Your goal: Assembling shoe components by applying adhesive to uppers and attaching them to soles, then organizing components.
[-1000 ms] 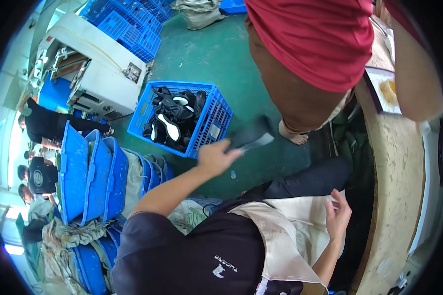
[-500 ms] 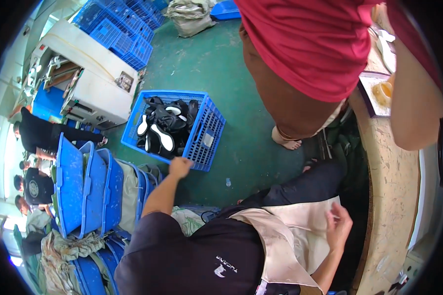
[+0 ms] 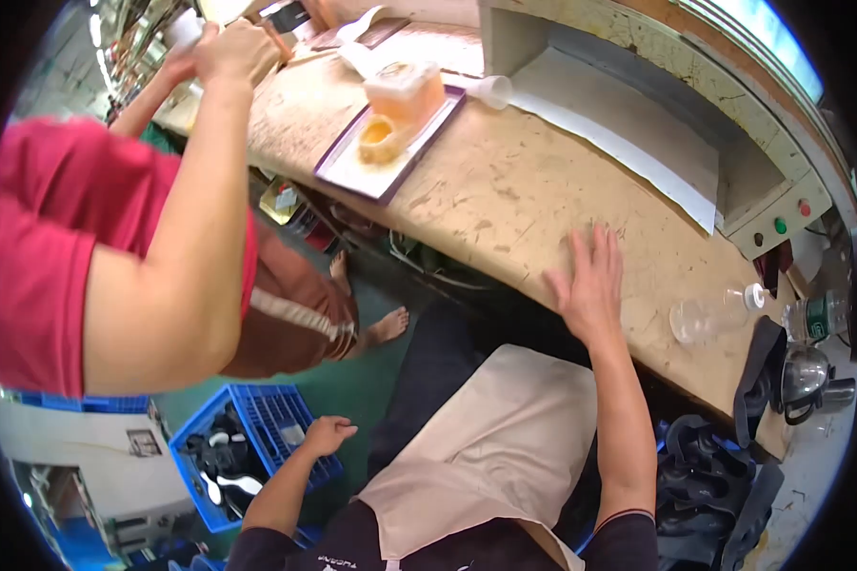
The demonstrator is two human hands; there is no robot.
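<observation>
My right hand (image 3: pixel 592 290) rests on the tan worktable (image 3: pixel 505 209) near its front edge, fingers spread and nothing held. At lower left, my left hand (image 3: pixel 327 436) hangs beside the blue plastic crate (image 3: pixel 286 428), its fingers loosely extended and nothing visible in them. Whether it touches the crate I cannot tell. Inside the crate lie black shoes (image 3: pixel 221 452), some with white soles. Beyond my right hand, a purple-rimmed tray (image 3: pixel 388 188) holds a small pot of amber liquid (image 3: pixel 379 141) and a translucent container (image 3: pixel 408 90).
A co-worker in a red shirt (image 3: pixel 76 257) stands at left, arms over the table. A white box-shaped machine (image 3: pixel 771 214) with coloured buttons stands behind. To the right are a clear bottle (image 3: pixel 709 316), a glass pot (image 3: pixel 805 373) and black shoe parts (image 3: pixel 705 481).
The view has swung right toward the worktable. My right hand has moved from above my apron onto the tabletop. My left hand, formerly closed at the crate's rim, now has its fingers loosened.
</observation>
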